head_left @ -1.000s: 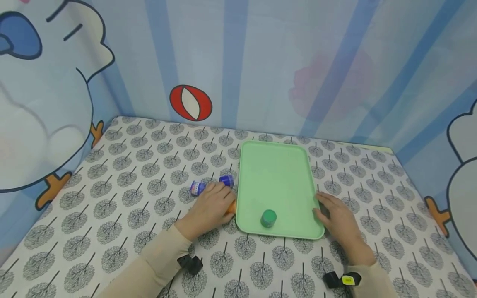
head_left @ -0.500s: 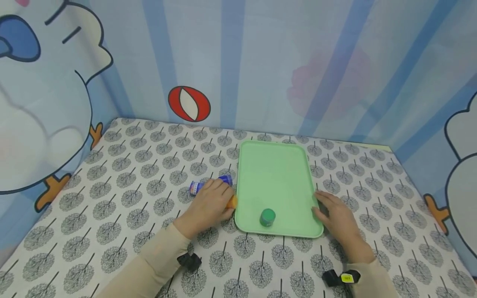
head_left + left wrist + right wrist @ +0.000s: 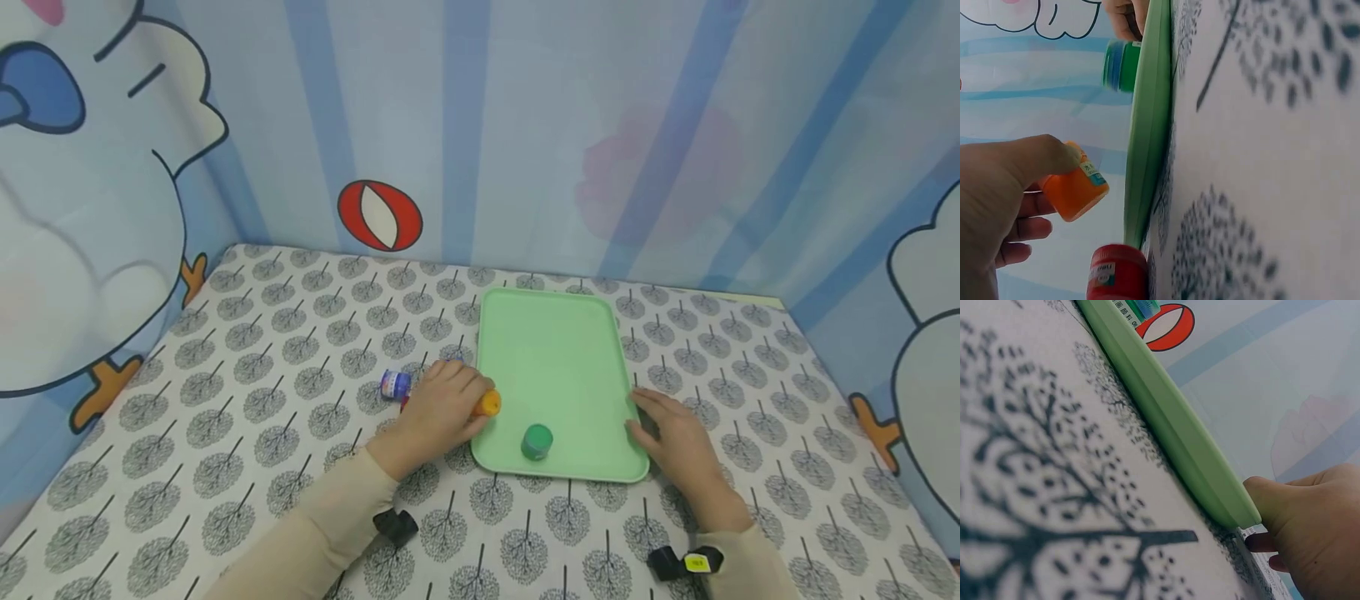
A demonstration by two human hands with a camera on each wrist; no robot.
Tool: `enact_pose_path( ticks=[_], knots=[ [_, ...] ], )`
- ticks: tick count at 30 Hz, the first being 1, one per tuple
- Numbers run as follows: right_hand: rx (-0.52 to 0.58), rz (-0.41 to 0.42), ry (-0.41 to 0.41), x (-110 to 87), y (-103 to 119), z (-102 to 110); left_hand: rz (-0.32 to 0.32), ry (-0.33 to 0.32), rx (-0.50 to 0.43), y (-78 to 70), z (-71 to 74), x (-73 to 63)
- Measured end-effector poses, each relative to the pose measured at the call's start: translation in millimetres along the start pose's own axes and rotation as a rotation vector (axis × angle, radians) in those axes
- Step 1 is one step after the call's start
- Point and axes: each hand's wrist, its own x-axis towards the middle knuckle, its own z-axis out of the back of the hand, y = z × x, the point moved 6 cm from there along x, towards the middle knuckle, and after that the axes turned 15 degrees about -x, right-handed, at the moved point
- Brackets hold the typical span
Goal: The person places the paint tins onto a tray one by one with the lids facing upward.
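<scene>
My left hand (image 3: 438, 410) pinches a small orange paint jar (image 3: 489, 403) between thumb and fingers. The jar is tilted and held in the air at the tray's left rim, as the left wrist view shows. The light green tray (image 3: 551, 358) lies flat, bearing a green paint jar (image 3: 537, 442) near its front. My right hand (image 3: 678, 442) rests at the tray's right edge, thumb at the rim and fingers loosely bent beside it. A red paint jar (image 3: 1117, 275) stands below my left hand; the head view shows only a sliver of it.
A purple-blue paint jar (image 3: 396, 385) lies left of my left hand. Another blue jar (image 3: 456, 361) is mostly hidden behind the knuckles. The tree-patterned cloth (image 3: 262, 442) covers the table, and a printed curtain (image 3: 525, 150) hangs behind it.
My left hand has moved right with the orange jar, from beside the tray to its left rim. The red jar has come partly into view. My right hand has stayed at the edge.
</scene>
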Motion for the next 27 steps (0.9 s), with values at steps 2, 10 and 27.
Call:
enact_pose_path(
  ticks=[2,10,27],
  knots=[
    [0.001,0.006,-0.012,0.3,-0.2,-0.3,0.013,0.02,-0.027,-2.3,-3.3,3.6],
    [-0.003,0.012,-0.03,0.4,-0.9,-1.7,0.111,0.08,-0.146,-5.5,-17.1,11.4],
    [-0.003,0.007,-0.035,-0.2,-1.5,-1.5,0.185,0.113,-0.304,-3.0,-33.7,15.8]
  ],
)
